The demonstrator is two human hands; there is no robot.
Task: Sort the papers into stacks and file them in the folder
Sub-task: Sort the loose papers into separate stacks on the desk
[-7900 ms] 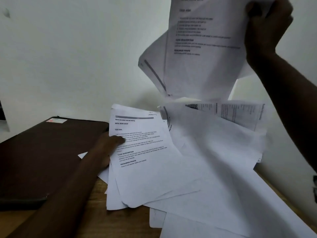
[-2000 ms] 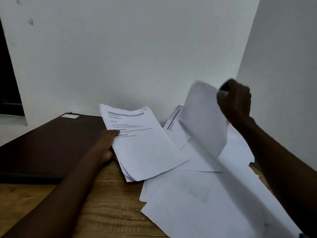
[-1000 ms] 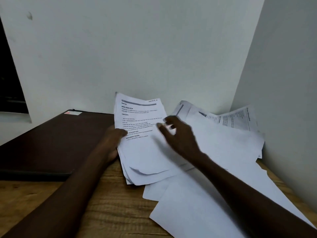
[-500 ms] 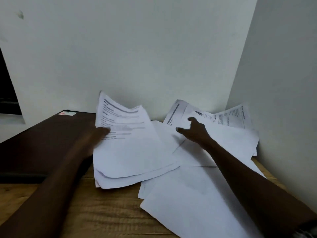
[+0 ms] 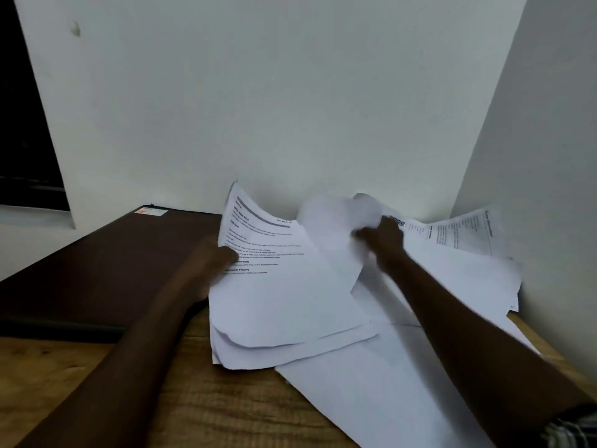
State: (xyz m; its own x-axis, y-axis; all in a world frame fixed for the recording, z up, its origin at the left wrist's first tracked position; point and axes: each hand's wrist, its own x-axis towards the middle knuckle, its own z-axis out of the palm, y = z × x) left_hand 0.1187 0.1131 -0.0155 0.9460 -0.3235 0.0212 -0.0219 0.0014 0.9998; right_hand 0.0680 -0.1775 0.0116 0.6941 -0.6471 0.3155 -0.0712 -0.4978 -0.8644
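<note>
Nearest is the wooden surface (image 5: pixel 226 409), brown with a clear grain. On its right side lie large blank sheets (image 5: pixel 371 399), flat and white, cut off by the lower edge. A striped sleeve (image 5: pixel 568 428) shows in the lower right corner.

Further on, the left hand (image 5: pixel 210 266) grips a thin stack (image 5: pixel 284 302) at its left edge, thumb on the printed top page. The near corners of the stack curl and fan out. The fingers under it are hidden.

Left of the stack lies the folder (image 5: pixel 106 273), closed, dark brown and smooth, with a small label (image 5: pixel 151 211) at its far corner.

The right hand (image 5: pixel 384 240) pinches a bent loose sheet (image 5: pixel 329 227). Both are blurred, so the fingers are hard to make out. Behind, printed sheets (image 5: pixel 462 234) lean in the corner of the white wall (image 5: pixel 290 108); their text is too small to read.
</note>
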